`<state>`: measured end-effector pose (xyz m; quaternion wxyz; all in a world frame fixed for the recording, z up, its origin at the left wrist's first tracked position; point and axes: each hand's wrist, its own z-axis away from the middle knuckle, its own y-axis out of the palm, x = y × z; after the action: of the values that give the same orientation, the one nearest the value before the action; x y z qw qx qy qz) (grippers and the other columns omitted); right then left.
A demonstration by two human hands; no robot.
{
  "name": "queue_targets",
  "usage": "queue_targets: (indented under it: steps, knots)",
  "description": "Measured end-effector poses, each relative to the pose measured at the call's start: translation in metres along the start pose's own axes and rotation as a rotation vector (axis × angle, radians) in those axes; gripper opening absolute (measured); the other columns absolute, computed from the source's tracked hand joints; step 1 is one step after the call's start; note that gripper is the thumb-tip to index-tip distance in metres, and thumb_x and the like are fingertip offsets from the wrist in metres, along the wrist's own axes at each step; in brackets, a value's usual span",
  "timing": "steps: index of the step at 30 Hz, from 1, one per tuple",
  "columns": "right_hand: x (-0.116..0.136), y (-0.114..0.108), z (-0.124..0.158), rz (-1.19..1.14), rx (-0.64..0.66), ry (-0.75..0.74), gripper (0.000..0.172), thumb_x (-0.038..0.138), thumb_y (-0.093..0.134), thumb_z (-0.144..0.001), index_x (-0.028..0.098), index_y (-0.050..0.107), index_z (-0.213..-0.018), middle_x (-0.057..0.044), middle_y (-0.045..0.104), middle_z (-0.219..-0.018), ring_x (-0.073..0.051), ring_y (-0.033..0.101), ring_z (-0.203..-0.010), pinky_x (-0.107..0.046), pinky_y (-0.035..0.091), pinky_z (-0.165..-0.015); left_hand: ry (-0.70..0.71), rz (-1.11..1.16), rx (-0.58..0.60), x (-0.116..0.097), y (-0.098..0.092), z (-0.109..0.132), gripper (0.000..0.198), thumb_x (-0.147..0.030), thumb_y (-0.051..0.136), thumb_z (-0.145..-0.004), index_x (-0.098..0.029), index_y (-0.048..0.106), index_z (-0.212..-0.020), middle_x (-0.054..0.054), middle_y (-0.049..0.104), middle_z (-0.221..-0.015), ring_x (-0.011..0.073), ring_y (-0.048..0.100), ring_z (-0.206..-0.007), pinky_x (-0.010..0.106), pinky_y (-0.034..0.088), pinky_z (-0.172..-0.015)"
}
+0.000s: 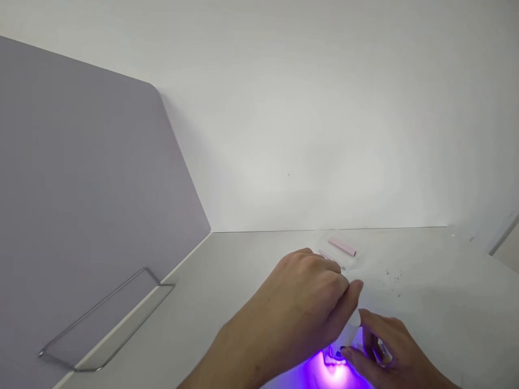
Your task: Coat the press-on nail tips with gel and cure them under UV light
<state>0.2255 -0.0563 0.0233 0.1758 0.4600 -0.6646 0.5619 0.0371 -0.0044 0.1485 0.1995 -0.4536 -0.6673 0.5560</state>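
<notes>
A small white UV lamp [352, 330] is between my hands near the bottom of the view, throwing bright violet light on the table below it. My left hand [310, 294] reaches in from the left, its fingers curled at the lamp's top and hiding much of it. At the lamp's right side, my right hand [395, 346] has forefinger and thumb closed about its edge, the thumb tip close to the glow. Something clear and shiny [383, 350] shows inside the right hand's fingers; its kind cannot be made out.
Behind my left hand, a pink strip [343, 246] lies on a clear sheet, with a thin pale stick [329, 257] beside it. Small dark crumbs [392, 276] dot the white table [446, 302]. A grey panel [93, 162] with a wire stand [109, 313] rises at left.
</notes>
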Motion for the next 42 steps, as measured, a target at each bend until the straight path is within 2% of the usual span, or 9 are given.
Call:
queue_targets:
  steps: [4,10,14,21,30,35,37,40,42]
  knots:
    - [0.001,-0.001,0.0,0.033,-0.009,-0.005,0.018,0.031,0.062,-0.092,0.026,0.059,-0.075,0.006,0.058,-0.059,-0.012,0.054,-0.047,-0.02,0.044,-0.049,0.05,0.198,-0.123,0.007,-0.005,-0.002,0.048,-0.022,0.043,-0.1,-0.013,0.023,-0.058,-0.004,0.026,-0.05,0.0077,0.017,-0.048,0.029,0.031,-0.057]
    - [0.0,0.0,0.0,0.028,0.016,0.01,0.015,0.029,0.064,-0.091,0.026,0.06,-0.077,0.008,0.056,-0.058,-0.011,0.054,-0.047,-0.019,0.043,-0.047,-0.039,0.918,0.08,0.031,-0.01,-0.008,0.048,-0.028,0.051,-0.101,-0.014,0.055,-0.056,-0.002,0.048,-0.052,0.0074,0.039,-0.048,0.026,0.032,-0.051]
    - [-0.002,0.002,0.0,0.031,0.001,-0.006,0.014,0.026,0.063,-0.09,0.026,0.061,-0.077,0.007,0.057,-0.06,-0.011,0.055,-0.048,-0.019,0.043,-0.048,0.022,1.402,0.018,0.047,-0.002,-0.013,0.055,-0.023,0.05,-0.1,-0.014,0.048,-0.045,-0.001,0.043,-0.045,0.0077,0.041,-0.048,0.028,0.037,-0.06]
    - [-0.002,0.002,-0.001,0.031,0.0,-0.03,0.025,0.029,0.065,-0.092,0.024,0.054,-0.07,0.008,0.05,-0.056,-0.009,0.05,-0.046,-0.018,0.042,-0.048,0.075,1.487,0.01,0.054,0.001,-0.012,0.054,-0.021,0.05,-0.098,-0.013,0.043,-0.045,-0.002,0.041,-0.045,0.0071,0.038,-0.045,0.028,0.038,-0.059]
    - [-0.005,0.001,0.0,0.041,0.015,-0.042,0.018,0.029,0.064,-0.092,0.024,0.059,-0.076,0.008,0.052,-0.057,-0.009,0.049,-0.046,-0.017,0.041,-0.047,0.206,1.602,0.005,0.062,0.006,-0.018,0.063,-0.052,0.055,-0.092,-0.015,0.024,-0.051,-0.003,0.023,-0.046,0.0089,0.023,-0.045,0.025,0.024,-0.047]
    - [0.0,0.0,0.0,0.085,-0.014,-0.044,0.015,0.023,0.064,-0.09,0.024,0.06,-0.075,0.007,0.058,-0.059,-0.01,0.053,-0.047,-0.018,0.042,-0.048,0.035,1.479,-0.071,0.053,0.001,-0.015,0.05,-0.036,0.049,-0.096,-0.015,0.028,-0.054,-0.003,0.026,-0.052,0.0099,0.024,-0.05,0.026,0.025,-0.051]
    - [0.003,-0.001,0.0,0.086,-0.013,-0.035,0.014,0.023,0.065,-0.09,0.025,0.062,-0.077,0.007,0.059,-0.059,-0.01,0.055,-0.047,-0.018,0.043,-0.049,-0.087,1.165,-0.073,0.046,0.0,-0.012,0.045,-0.028,0.056,-0.093,-0.015,0.036,-0.056,-0.002,0.033,-0.055,0.0098,0.026,-0.053,0.027,0.022,-0.053]
    - [0.006,0.0,0.0,0.098,-0.02,-0.02,0.009,0.024,0.066,-0.089,0.026,0.065,-0.08,0.007,0.061,-0.059,-0.011,0.056,-0.048,-0.018,0.045,-0.049,-0.187,0.184,-0.045,0.036,0.0,-0.006,0.031,-0.024,0.057,-0.091,-0.015,0.047,-0.064,-0.001,0.044,-0.058,0.0115,0.034,-0.054,0.029,0.022,-0.056]
    - [0.006,0.0,0.0,0.112,-0.037,-0.015,0.009,0.025,0.067,-0.089,0.026,0.065,-0.08,0.007,0.061,-0.059,-0.011,0.056,-0.048,-0.018,0.046,-0.05,-0.144,0.021,0.052,0.03,-0.001,-0.003,0.016,-0.019,0.048,-0.095,-0.018,0.062,-0.088,-0.001,0.055,-0.067,0.0131,0.044,-0.059,0.028,0.028,-0.058]
